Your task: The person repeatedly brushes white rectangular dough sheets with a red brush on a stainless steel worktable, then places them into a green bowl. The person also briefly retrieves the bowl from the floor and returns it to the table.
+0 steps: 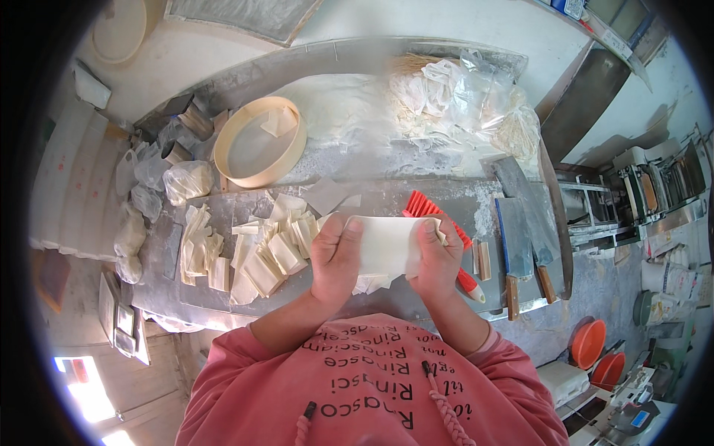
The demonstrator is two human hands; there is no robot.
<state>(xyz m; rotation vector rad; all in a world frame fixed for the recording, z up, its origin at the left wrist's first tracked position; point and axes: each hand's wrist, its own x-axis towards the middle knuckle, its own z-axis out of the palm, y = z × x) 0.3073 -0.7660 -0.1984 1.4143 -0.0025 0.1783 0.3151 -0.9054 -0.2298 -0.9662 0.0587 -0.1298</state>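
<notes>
Pale sheet: (389, 245) held up over the near edge of the surface (461, 195), about midway along it, directly between the hands.
Long axis: looks side to side, hand to hand; ends partly hidden by fingers.
Left hand: (336, 249) gripping the sheet's left end, thumb on top.
Right hand: (439, 256) gripping the right end, thumb on top; a corner folds up beside it.
Sheet pile: (279, 249) toward the surface's left end, near edge; left hand clearly nearer, contact can't tell.
Red brush: (424, 204) slants just beyond the right hand, handle toward the near edge; touching or not, can't tell.
Knives: (513, 245) at the right end, handles toward the near edge, apart from the right hand.
</notes>
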